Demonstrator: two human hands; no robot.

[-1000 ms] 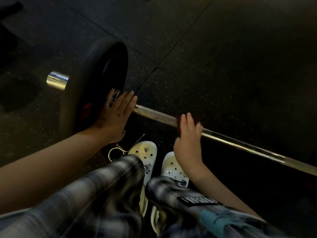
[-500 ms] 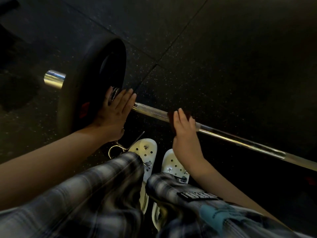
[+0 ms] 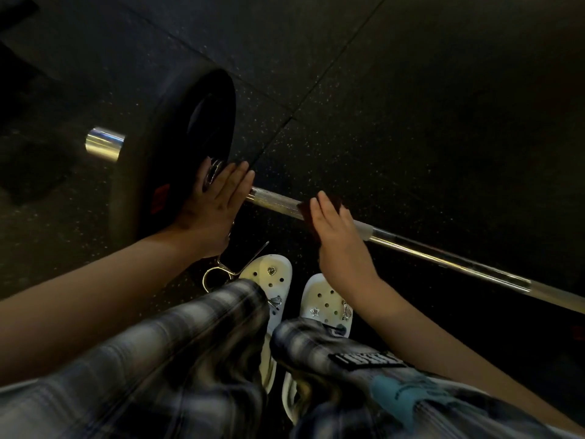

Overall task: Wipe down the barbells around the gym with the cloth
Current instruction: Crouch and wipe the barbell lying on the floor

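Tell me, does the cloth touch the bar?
Touching. The head view shows the cloth, gripped by the right hand, wrapped over the bar with no gap.

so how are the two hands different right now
The left hand lies flat, fingers straight, against the weight plate; the right hand curls over the cloth on the bar. The left hand sits at the plate end of the bar; the right hand is further along it. Both are bare.
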